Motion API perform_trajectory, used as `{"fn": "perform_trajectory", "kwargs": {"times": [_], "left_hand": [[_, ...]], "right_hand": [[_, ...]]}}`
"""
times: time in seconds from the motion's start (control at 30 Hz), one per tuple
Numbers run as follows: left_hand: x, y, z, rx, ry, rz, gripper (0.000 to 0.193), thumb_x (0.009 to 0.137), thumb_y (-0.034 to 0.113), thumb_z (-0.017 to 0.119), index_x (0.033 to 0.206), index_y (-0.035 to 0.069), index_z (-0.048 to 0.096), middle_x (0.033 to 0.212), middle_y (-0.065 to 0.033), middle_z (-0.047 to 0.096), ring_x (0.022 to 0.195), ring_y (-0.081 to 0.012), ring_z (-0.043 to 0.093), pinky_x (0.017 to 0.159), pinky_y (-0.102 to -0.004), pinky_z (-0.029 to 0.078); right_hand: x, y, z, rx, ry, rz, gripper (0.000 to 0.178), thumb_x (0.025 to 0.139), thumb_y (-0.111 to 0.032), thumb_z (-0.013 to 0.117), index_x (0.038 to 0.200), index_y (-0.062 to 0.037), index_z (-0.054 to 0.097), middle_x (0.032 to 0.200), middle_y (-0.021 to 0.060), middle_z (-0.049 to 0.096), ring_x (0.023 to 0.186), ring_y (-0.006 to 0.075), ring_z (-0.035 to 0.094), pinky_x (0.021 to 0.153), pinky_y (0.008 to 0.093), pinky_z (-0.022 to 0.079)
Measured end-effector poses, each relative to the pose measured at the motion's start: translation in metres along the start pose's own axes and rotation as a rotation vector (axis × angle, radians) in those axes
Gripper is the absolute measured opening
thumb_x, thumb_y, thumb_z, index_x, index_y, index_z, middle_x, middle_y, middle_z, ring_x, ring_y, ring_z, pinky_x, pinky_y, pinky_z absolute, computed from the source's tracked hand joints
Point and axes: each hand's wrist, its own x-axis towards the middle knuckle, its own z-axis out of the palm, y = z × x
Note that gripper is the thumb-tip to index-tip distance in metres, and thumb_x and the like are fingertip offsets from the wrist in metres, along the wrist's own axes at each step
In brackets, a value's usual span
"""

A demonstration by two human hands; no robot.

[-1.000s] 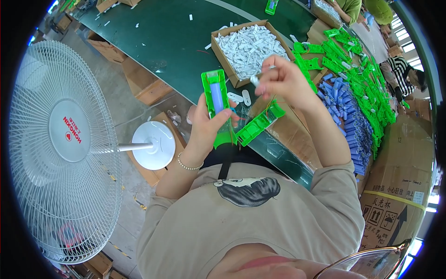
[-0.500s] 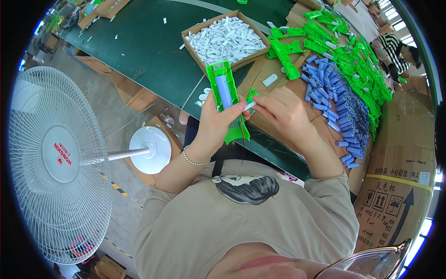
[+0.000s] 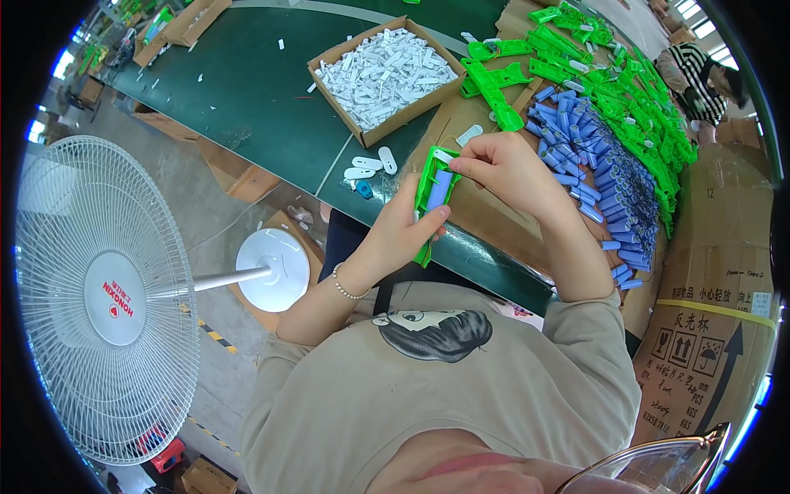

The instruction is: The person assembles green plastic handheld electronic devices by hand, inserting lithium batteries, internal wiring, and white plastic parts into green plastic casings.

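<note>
My left hand (image 3: 403, 226) is closed round a bright green plastic housing (image 3: 425, 183), which tilts with its far end to the right. A blue cylindrical battery (image 3: 440, 189) lies in the housing's hollow. At the far end of the housing, a small white plastic piece (image 3: 443, 156) is pinched between the thumb and fingers of my right hand (image 3: 506, 169). The piece touches or sits just over the housing; which one, I cannot tell. My left fingers cover the near part of the housing.
A cardboard box (image 3: 372, 138) full of white pieces stands on the green table (image 3: 255, 99), with several loose white pieces (image 3: 367, 164) near it. To the right lie heaped blue batteries (image 3: 613, 193) and green housings (image 3: 642, 103). A large carton (image 3: 699, 329) and a fan (image 3: 115, 300) flank me.
The housing has moved to the right and tilted over. My right hand has brought the white piece from beside my left thumb to the housing's far end.
</note>
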Motion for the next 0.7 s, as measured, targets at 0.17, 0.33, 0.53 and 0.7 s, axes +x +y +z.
{"fn": "perform_trajectory", "kwargs": {"times": [0.17,0.33,0.53,0.7], "left_hand": [[0.001,-0.004,-0.008,0.08,-0.067,-0.028,0.035,0.091,0.013,0.056,0.119,0.003,0.038,0.087,-0.0074,0.056,0.069,-0.0129,0.06,0.063,-0.0273,0.051],[0.001,-0.003,-0.023,-0.157,-0.239,-0.18,0.037,0.092,0.013,0.054,0.123,0.003,0.038,0.088,-0.0078,0.057,0.07,-0.0149,0.06,0.063,-0.0295,0.051],[0.0,0.007,-0.035,-0.418,-0.264,-0.206,0.035,0.094,0.017,0.049,0.123,0.003,0.039,0.088,-0.0092,0.057,0.07,-0.0169,0.059,0.061,-0.0306,0.051],[0.004,0.001,-0.053,-0.387,-0.333,-0.277,0.049,0.093,0.026,0.052,0.133,0.004,0.035,0.098,-0.012,0.059,0.082,-0.0183,0.062,0.072,-0.0318,0.052]], "right_hand": [[0.004,-0.005,-0.005,-0.206,0.021,0.036,0.017,0.084,-0.014,0.065,0.085,0.0026,0.064,0.064,0.0031,0.057,0.059,0.0082,0.05,0.054,0.0259,0.04],[0.023,0.025,0.009,0.025,-0.223,-0.238,0.023,0.088,-0.011,0.06,0.107,0.0021,0.062,0.085,0.0045,0.066,0.078,0.007,0.059,0.068,0.0239,0.048],[0.041,0.019,0.021,0.509,-0.247,-0.024,0.023,0.091,-0.011,0.057,0.11,0.0,0.062,0.09,0.0036,0.066,0.079,0.0062,0.058,0.067,0.0235,0.047],[0.067,0.022,0.015,0.206,-0.299,-0.212,0.02,0.091,-0.012,0.057,0.106,-0.0019,0.064,0.086,0.0001,0.064,0.075,0.0047,0.055,0.063,0.0212,0.045]]}}
